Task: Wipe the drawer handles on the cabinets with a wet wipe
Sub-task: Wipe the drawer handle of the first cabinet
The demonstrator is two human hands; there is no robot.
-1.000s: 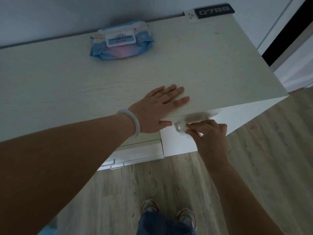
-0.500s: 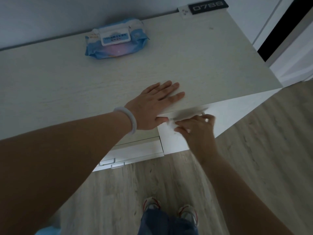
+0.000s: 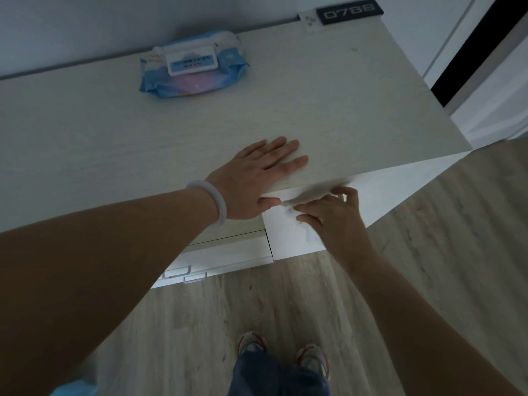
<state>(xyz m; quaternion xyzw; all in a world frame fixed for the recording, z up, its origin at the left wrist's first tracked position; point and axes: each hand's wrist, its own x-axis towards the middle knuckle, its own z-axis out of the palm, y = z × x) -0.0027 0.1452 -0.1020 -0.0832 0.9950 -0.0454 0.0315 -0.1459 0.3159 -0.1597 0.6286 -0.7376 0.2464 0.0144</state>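
Head view, looking down: two hands, one pack of wipes, one wet wipe, two drawer handles in plain sight. The left hand (image 3: 257,178) lies flat with straight fingers on the pale counter (image 3: 357,110), at its front edge, a white bangle (image 3: 213,201) on the wrist. Just below that edge, the right hand (image 3: 328,215) curls its fingers around a white wet wipe (image 3: 288,202), pressed against the cabinet front right beside the left thumb; the wipe is crumpled and blurred, and the handle under it cannot be made out. Below the left wrist, two small pale loop handles (image 3: 184,273) show on lower drawers (image 3: 237,252), one just under the other. Far back on the counter rests a blue wipes pack (image 3: 194,67) with a white lid. At the counter's back corner stands a dark plate (image 3: 350,11) reading 0788. Two shoes (image 3: 313,358) stand on the wood floor (image 3: 428,281) below.
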